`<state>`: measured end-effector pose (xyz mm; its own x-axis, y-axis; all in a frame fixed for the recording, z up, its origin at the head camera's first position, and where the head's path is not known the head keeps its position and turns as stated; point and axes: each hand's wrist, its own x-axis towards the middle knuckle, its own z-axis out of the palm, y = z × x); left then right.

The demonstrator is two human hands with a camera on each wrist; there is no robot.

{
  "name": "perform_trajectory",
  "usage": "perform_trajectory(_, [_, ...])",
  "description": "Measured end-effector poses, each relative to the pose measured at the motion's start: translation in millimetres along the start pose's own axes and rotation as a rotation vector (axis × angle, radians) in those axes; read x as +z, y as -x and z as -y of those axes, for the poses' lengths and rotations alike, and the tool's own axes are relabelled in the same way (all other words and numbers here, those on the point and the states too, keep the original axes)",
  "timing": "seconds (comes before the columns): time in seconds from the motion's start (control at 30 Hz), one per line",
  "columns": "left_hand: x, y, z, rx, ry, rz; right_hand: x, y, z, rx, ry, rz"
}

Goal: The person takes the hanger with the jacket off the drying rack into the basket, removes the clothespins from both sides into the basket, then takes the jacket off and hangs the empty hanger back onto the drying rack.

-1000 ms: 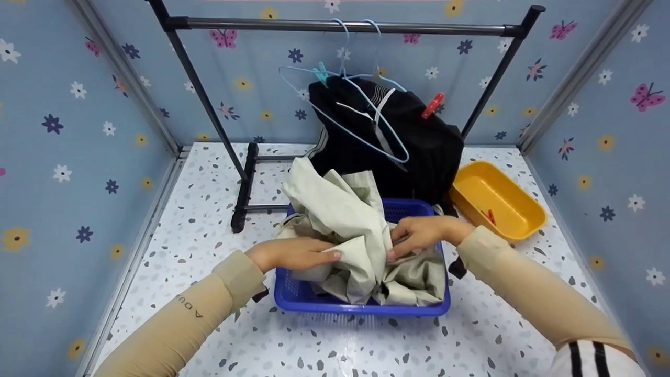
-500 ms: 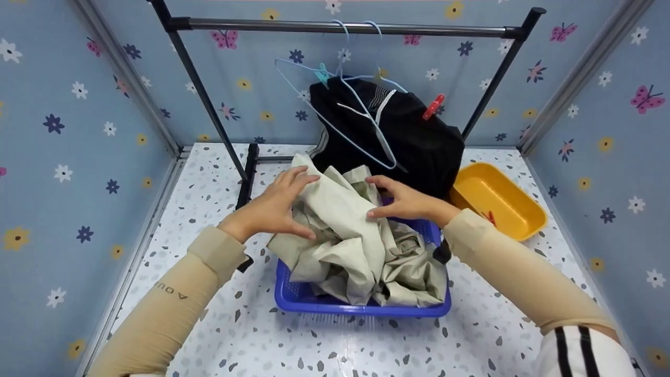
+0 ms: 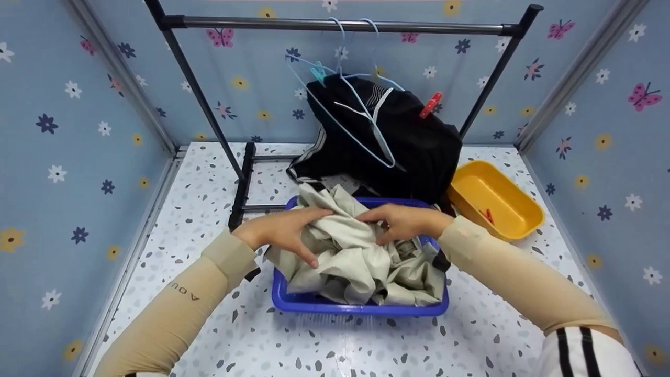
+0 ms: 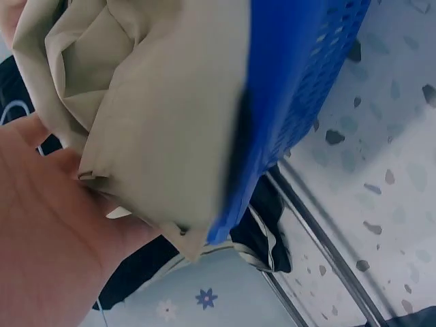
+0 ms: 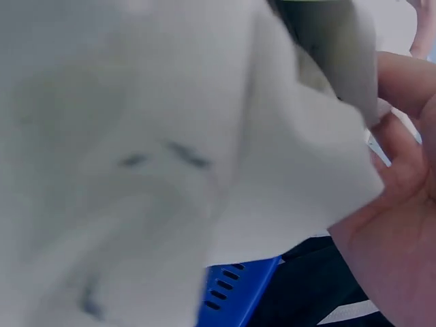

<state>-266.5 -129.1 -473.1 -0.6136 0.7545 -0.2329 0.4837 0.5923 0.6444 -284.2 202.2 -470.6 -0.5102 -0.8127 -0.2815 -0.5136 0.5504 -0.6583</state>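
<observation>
A crumpled beige cloth (image 3: 361, 262) with folds and a hem lies heaped in the blue plastic basket (image 3: 361, 310), part of it over the left rim. My left hand (image 3: 282, 230) rests on its left side, thumb spread towards me and fingers reaching across the folds. In the left wrist view, the fingers are partly hidden behind the cloth's edge. From the right, my right hand (image 3: 408, 222) presses on the top of the heap, thumb and forefinger apart. The right wrist view shows pale cloth (image 5: 293, 177) close up beside the fingers.
Behind the basket, a black garment (image 3: 419, 141) hangs from a rack (image 3: 335, 23) on a light blue hanger, with a red clothes peg (image 3: 431, 104) on it. Another blue hanger (image 3: 361, 141) hangs in front. A yellow tub (image 3: 515, 209) with red pegs stands right.
Both hands lifted from the basket's middle to the heap's far part, then came down onto the cloth. Its raised peak is now lower and folded towards me. The front hanger swung slightly.
</observation>
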Motion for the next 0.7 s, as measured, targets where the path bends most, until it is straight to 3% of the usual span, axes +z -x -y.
perform_trajectory(0.17, [13.3,-0.7,-2.3,0.025,-0.051,0.081,6.3,4.8,1.1,0.033,0.051,0.121])
perform_trajectory(0.3, [24.3,-2.2,-4.2,-0.027,-0.174,0.120,11.1,3.0,0.5,0.103,0.096,0.201])
perform_trajectory(0.43, [31.2,-5.6,-5.3,-0.078,-0.263,0.153,13.8,-1.2,-0.5,0.118,0.155,0.245])
perform_trajectory(0.57, [31.7,-8.0,-2.9,-0.074,-0.262,0.150,13.0,-1.1,-2.4,0.075,0.158,0.230])
perform_trajectory(0.7, [24.3,-4.0,2.9,-0.019,-0.177,0.067,6.1,9.5,-4.8,0.025,0.072,0.100])
